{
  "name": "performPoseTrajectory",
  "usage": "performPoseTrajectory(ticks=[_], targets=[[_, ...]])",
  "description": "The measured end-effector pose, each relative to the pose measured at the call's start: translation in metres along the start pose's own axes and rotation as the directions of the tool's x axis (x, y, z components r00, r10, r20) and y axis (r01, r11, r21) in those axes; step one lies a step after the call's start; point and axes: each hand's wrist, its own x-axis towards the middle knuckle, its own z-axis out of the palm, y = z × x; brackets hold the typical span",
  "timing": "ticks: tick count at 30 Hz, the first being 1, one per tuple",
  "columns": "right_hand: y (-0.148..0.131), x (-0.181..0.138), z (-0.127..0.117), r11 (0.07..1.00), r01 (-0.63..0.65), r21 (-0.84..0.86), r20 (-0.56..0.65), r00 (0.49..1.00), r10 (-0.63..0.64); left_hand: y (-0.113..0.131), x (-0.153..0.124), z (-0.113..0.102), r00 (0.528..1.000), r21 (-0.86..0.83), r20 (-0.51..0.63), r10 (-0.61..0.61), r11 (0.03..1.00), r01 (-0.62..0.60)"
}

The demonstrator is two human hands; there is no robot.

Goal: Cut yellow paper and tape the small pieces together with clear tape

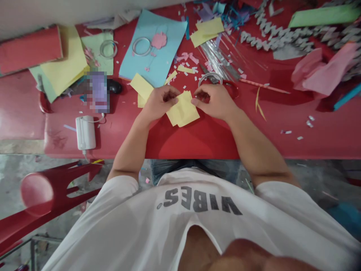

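A small stack of yellow paper squares (pixel 183 111) lies on the red table (pixel 197 139) in front of me. My left hand (pixel 160 102) pinches the stack's upper left edge with curled fingers. My right hand (pixel 216 101) pinches its upper right edge, fingertips pressed together at the paper. Another yellow piece (pixel 141 86) lies just left of my left hand. Scissors (pixel 214 77) with a red handle sit right behind my right hand, partly hidden by it.
A light blue sheet (pixel 158 45) with a pink cutout and a tape ring (pixel 141 46) lies behind. A white power bank (pixel 85 132) and a blurred phone (pixel 98 92) sit at left. Pink paper (pixel 324 73), paper chains (pixel 282 34) and scraps fill the right. A red chair (pixel 53 192) stands at lower left.
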Motion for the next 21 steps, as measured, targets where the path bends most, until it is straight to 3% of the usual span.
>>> performPoseTrajectory(ticks=[6,9,13,17,21], targets=[[0.002,0.001,0.02,0.945,-0.117,0.307,0.07,0.992,0.1,-0.008,0.004,0.003,0.981,-0.081,-0.192,0.013,0.996,-0.029],[0.007,0.005,0.027,0.928,-0.125,0.351,-0.025,0.989,0.143,-0.008,0.004,0.003,0.968,-0.12,-0.243,-0.056,0.992,0.028],[0.013,0.01,0.027,0.945,-0.101,0.31,-0.22,0.96,0.175,-0.01,0.003,0.003,0.969,-0.196,-0.188,-0.162,0.973,0.124],[0.02,0.011,0.027,0.96,-0.067,0.273,-0.309,0.939,0.153,-0.013,0.003,0.007,0.97,-0.176,-0.197,-0.143,0.978,0.108],[0.026,0.01,0.032,0.949,-0.043,0.313,-0.331,0.931,0.151,-0.014,0.004,0.01,0.972,-0.233,-0.228,-0.056,0.973,0.002]])
